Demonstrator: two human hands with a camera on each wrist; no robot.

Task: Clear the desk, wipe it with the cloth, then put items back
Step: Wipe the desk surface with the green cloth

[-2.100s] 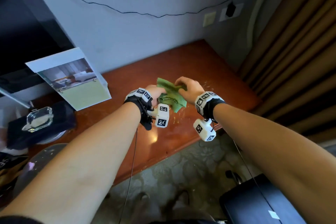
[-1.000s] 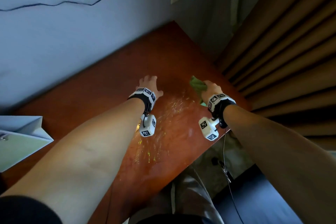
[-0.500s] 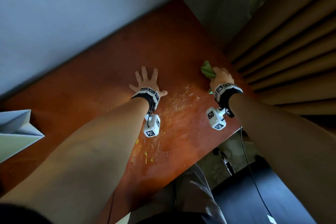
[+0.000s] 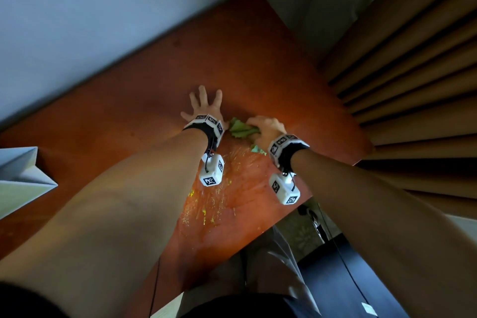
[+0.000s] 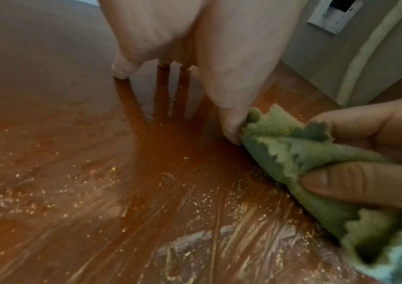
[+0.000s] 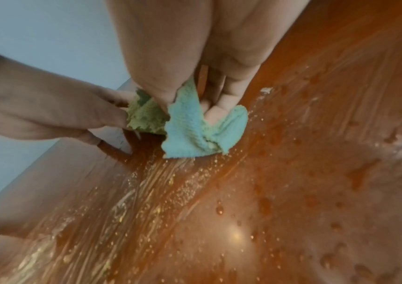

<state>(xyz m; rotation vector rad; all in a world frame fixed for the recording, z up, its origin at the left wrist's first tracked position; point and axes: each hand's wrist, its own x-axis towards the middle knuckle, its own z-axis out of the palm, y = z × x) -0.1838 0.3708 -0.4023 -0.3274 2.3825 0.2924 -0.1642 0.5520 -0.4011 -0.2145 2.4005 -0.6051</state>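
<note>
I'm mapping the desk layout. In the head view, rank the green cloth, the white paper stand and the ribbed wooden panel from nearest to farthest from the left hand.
1. Green cloth: just right of the left hand, touching its thumb.
2. Ribbed wooden panel: off to the right, past the desk's edge.
3. White paper stand: at the far left of the picture.

Your left hand [image 4: 204, 107] lies flat on the desk [image 4: 144, 111], the cloth [image 4: 241, 128] just right of it under your right hand [image 4: 265, 128].

Green cloth [image 4: 242, 128], bunched, pressed on wet, streaky red-brown desk [image 4: 144, 111], mid-surface
</note>
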